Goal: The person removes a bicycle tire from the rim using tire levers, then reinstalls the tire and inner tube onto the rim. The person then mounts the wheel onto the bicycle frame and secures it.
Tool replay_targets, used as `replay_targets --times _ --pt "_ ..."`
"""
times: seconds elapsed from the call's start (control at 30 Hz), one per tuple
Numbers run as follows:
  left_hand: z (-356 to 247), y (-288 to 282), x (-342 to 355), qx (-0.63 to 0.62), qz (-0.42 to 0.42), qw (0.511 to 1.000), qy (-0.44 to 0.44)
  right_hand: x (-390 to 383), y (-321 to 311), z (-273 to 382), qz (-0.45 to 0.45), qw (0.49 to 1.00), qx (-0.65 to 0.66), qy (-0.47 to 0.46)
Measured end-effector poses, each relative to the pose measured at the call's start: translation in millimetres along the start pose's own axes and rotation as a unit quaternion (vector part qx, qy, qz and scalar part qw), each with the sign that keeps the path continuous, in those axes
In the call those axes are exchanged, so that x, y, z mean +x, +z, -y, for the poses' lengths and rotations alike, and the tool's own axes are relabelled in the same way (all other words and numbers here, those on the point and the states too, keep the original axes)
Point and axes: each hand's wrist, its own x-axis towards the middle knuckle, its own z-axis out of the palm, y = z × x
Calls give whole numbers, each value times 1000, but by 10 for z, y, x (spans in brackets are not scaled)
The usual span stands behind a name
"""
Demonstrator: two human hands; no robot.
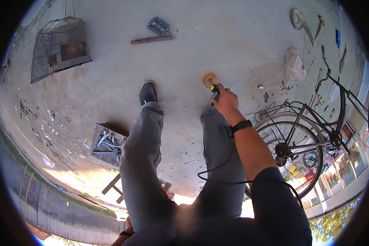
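Note:
My right hand reaches down in front of my right knee. Its fingers are wrapped round a dark tool with a yellow round end; its exact kind does not show. Right beside the tool is an orange-brown round thing; I cannot tell whether the two are joined. My left hand shows only in small part at the lower edge, beside my left thigh, and its fingers are hidden. A thin black cable loops across my right thigh and upper arm.
A bicycle lies or stands close at my right. At left are a tray of wrenches and a wire cage. Ahead lie a bicycle pedal and a wooden stick. Tools and a paper scrap lie far right.

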Motion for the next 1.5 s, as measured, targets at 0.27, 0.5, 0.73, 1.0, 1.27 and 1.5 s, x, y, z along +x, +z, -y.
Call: replay_targets --times 0.27,0.5,0.73,1.0,1.27,1.5 --pt "-199 -40 114 -47 -9 999 -10 423 234 18 48 998 -37 -14" --pt "-191 51 201 -83 -25 996 2 515 -652 609 -111 985 -9 -135" --pt "-160 233 372 -138 -21 990 17 1248 -1897 2065 -231 940 51 -246" --pt "-458 457 577 -209 -3 978 17 2068 -2240 3394 -186 954 59 -226" --pt "-470 533 465 -214 -13 977 5 2040 -1996 3331 -133 955 125 -235" --pt "-168 416 43 -124 -56 991 -5 660 -1776 1661 -42 957 243 -152"
